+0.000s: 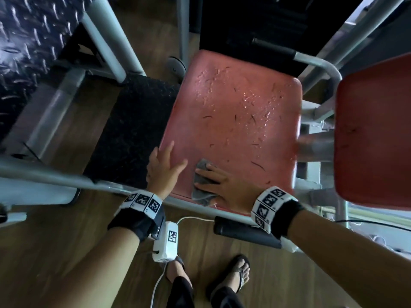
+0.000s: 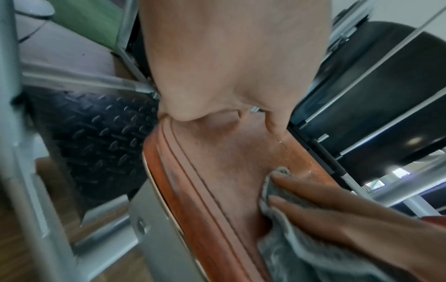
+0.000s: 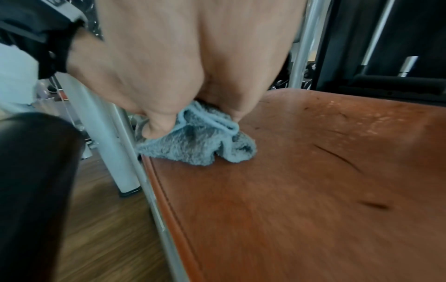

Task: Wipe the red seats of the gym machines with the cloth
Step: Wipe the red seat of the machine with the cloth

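Note:
A worn red seat (image 1: 233, 121) with cracks and water droplets fills the middle of the head view. A second red seat (image 1: 375, 134) stands at the right. My right hand (image 1: 204, 176) presses a grey cloth (image 1: 201, 192) flat onto the near left part of the first seat, with its fingers stretched over the cloth. In the right wrist view the cloth (image 3: 200, 145) bunches out from under the palm on the seat (image 3: 313, 190). My left hand (image 1: 169, 161) rests on the seat's left edge beside the cloth, fingers straight and holding nothing. The left wrist view shows the cloth (image 2: 301, 248) under the right hand's fingers (image 2: 313, 192).
A black rubber foot pad (image 1: 131, 134) and a diamond-plate surface (image 1: 26, 41) lie to the left among grey frame tubes (image 1: 55, 176). A black handle grip (image 1: 246, 234) juts out just below the seat's front. My sandalled feet (image 1: 240, 276) stand on the wooden floor.

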`<move>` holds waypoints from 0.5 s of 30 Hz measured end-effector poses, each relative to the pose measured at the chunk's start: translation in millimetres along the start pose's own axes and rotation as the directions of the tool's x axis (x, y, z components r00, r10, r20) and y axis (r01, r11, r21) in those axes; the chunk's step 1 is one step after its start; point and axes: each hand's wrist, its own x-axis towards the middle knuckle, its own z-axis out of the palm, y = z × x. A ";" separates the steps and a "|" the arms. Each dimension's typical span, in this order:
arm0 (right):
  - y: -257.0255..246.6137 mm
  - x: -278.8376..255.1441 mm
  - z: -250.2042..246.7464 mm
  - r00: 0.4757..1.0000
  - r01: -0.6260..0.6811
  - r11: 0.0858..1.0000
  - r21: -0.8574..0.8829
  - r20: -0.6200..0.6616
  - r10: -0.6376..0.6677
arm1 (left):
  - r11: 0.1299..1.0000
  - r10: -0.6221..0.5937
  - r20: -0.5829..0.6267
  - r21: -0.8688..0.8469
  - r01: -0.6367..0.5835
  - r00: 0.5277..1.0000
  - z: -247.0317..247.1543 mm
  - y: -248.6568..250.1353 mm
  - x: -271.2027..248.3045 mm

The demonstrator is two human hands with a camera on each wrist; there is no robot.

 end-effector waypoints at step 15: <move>22.4 -151.9 37.0 0.892 -0.452 0.846 0.281 0.129 0.433 | 0.957 -0.142 -0.136 0.234 0.171 0.980 24.2 12.1 1.7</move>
